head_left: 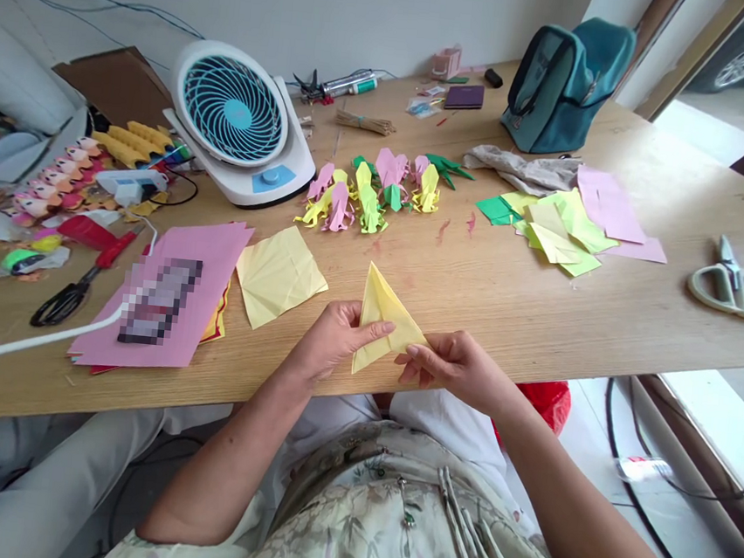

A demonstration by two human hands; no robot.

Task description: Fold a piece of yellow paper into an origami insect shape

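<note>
A pale yellow sheet of paper folded into a triangle (378, 315) is held up between my two hands, near the table's front edge. My left hand (333, 337) grips its left side, thumb lying across the front and fingers behind. At the right corner, my right hand (446, 361) pinches the paper between thumb and fingers. A creased, unfolded yellow sheet (280, 275) lies flat on the table to the left of my left hand. Beyond the hands stands a cluster of folded paper figures (368, 195) in pink, yellow and green.
A white fan (239, 117) stands at back left. Pink paper (177, 251) bears a blurred phone-like object, with red-and-black scissors (93, 274) beside it. At right are folded green and yellow papers (561, 231), white-handled scissors (736, 283) and a teal bag (565, 87).
</note>
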